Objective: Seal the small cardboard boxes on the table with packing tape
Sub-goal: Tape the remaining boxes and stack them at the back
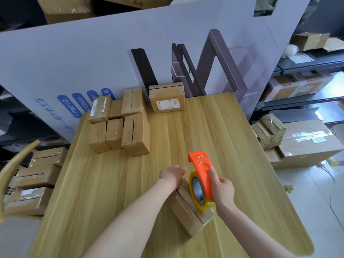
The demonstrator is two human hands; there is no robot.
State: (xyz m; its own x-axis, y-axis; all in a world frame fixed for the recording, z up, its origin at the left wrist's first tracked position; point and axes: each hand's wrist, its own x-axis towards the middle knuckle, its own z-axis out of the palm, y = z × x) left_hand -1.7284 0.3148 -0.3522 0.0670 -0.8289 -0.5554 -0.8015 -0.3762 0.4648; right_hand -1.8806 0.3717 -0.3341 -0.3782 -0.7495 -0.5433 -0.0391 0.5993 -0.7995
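Observation:
A small cardboard box lies near the front of the wooden table, its top seam running away from me. My left hand grips the box's far end. My right hand holds an orange tape dispenser with a roll of clear packing tape, the roll resting on the box top. A strip of tape covers the box's near end. Several more small boxes stand grouped at the table's far left.
A larger labelled box leans against the big white carton at the table's back. Boxes are stacked on a chair to the left and on the floor to the right. Shelving stands at right.

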